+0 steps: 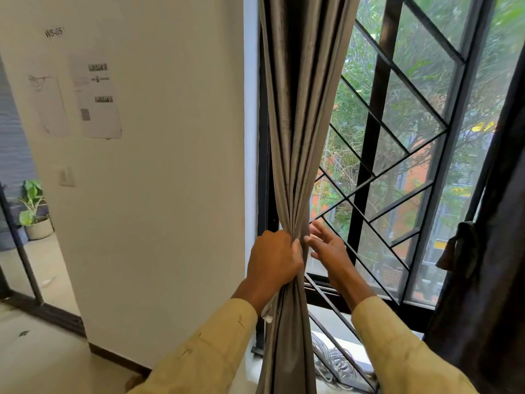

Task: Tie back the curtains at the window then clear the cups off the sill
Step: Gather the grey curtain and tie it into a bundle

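Note:
A grey curtain (301, 115) hangs bunched at the window's left edge. My left hand (274, 257) is closed around the gathered folds at about waist height, and a bit of white material (267, 311) shows below its wrist. My right hand (326, 245) is just right of the bunch, fingers spread, its fingertips near the fabric. At the right edge a dark curtain (488, 251) hangs gathered, with a knotted tie (457, 248) on it. No cups are in view.
A black metal grille (397, 172) with slanted bars covers the window. Coiled grey cable (335, 362) lies on the white sill (346, 345) behind the grille. A white wall (159, 194) with taped papers stands on the left, and a potted plant (34, 214) beyond it.

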